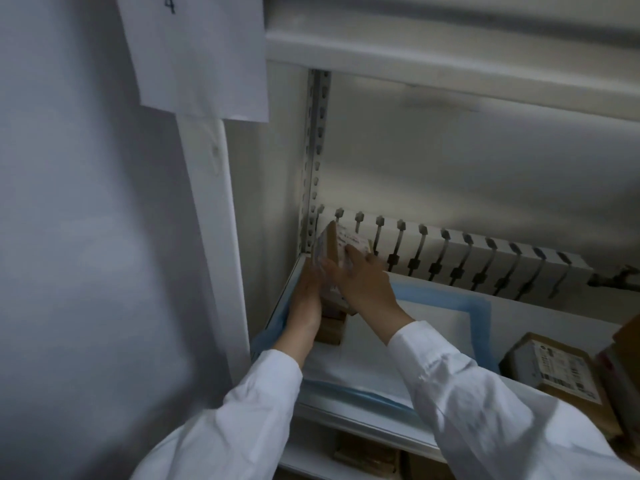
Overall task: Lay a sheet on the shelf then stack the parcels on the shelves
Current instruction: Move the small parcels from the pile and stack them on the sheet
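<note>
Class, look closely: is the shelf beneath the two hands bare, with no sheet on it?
No, a blue-edged white sheet covers the shelf under the left hand and the right hand.

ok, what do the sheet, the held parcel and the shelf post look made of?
Sheet: soft white pad with blue edging, wrinkled, matte; probably a disposable absorbent liner. Parcel: matte brown cardboard with a white paper label. Shelf post: pale painted metal, judging by its punched slots; likely steel.
</note>
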Demonstrator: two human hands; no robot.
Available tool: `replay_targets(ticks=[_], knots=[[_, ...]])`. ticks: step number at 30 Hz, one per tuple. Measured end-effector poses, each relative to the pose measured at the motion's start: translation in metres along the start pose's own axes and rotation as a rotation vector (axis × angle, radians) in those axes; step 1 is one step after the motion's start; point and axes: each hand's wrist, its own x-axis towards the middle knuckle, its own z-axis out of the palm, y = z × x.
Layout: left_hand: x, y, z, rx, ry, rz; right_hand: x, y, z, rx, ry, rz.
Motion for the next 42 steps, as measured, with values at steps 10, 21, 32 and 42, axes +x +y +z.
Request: replay_targets(ticks=[10, 21, 32, 42], knots=[[-0.019, 0.014, -0.014, 0.026, 0.030, 0.011, -0.008, -0.004, 0.005, -0.056, -0.179, -0.079], [-0.065, 0.026, 0.020, 0.295, 0.379, 0.179, -0.029, 0.019, -0.026, 0.219, -0.056, -0.075], [-0.117, 0.025, 0.122, 0.369, 0.070, 0.584, -0.065, 0.096, -0.082, 0.107, 0.155, 0.098], [-0.128, -0.032, 0.212, 0.400, -0.345, -0.066, -0.116, 0.201, -0.133, -0.159, 0.301, 0.438]])
